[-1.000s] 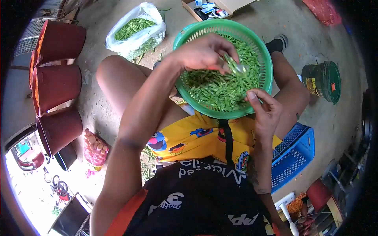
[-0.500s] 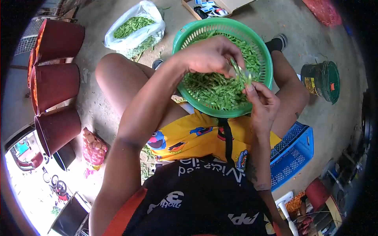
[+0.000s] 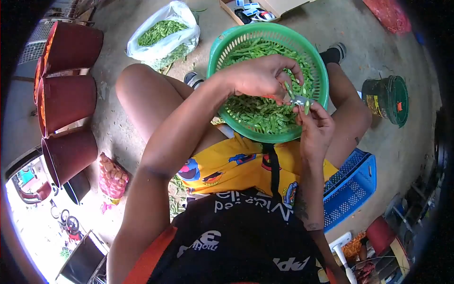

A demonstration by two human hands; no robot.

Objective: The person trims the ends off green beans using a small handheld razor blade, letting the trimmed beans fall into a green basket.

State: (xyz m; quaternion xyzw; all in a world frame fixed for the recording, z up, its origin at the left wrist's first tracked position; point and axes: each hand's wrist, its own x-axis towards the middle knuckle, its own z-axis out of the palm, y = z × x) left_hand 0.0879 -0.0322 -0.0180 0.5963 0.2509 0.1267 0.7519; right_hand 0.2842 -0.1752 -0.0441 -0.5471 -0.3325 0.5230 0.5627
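Note:
My left hand (image 3: 262,80) is closed over the green basket, around a small knife whose grey blade (image 3: 300,100) points toward my right hand. A bit of red shows under the left palm, perhaps the handle, which is mostly hidden. A green bean (image 3: 289,90) stands upright by the left fingertips. My right hand (image 3: 316,128) pinches a short piece of green bean (image 3: 307,108) against the blade. Beneath both hands, the green basket (image 3: 323,71) rests between my legs, heaped with cut green bean pieces (image 3: 269,116).
A white plastic bag (image 3: 189,40) of cut beans sits ahead on the left. Dark red buckets (image 3: 71,102) line the left side, near a net bag (image 3: 112,177). At right are a dark green bucket (image 3: 385,99) and a blue crate (image 3: 350,194). A cardboard box (image 3: 288,5) lies ahead.
The left hand has shifted slightly and its fingers have spread. The grey blade now shows between the hands, and fewer bean lengths are visible there. The right hand has barely moved.

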